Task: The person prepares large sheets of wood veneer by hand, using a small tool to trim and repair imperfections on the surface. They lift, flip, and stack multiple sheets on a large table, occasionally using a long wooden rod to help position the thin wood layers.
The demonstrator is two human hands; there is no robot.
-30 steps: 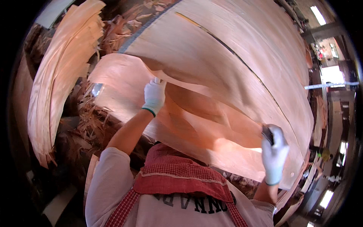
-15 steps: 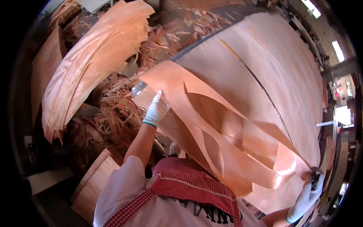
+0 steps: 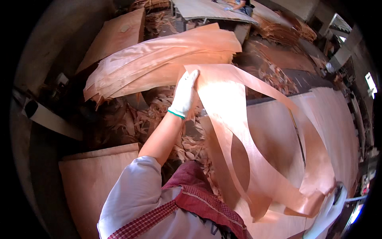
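A thin sheet of wood veneer [image 3: 223,95], torn into strips with long oval gaps, hangs curled in the air between my hands. My left hand [image 3: 184,95], in a white glove with a green cuff, is closed on its upper left end. At the lower right, my gloved right hand [image 3: 328,209] closes on the other end. Something small and dark shows at its fingers, too unclear to name. Below the torn piece lies a broad stack of veneer sheets [image 3: 334,115], with a narrow yellow-and-dark line [image 3: 296,131] running across it.
A pile of long veneer sheets [image 3: 159,55] lies beyond my left hand. Torn scraps [image 3: 131,119] cover the floor. Flat boards [image 3: 99,179] are at the lower left. Far back, a person [image 3: 242,4] is at a pale table [image 3: 211,10]; more veneer stacks [image 3: 274,30] stand beside it.
My left hand has raised its end of the veneer and turned it upward. The strips have swung wider apart. My view has turned left, showing more of the far table.
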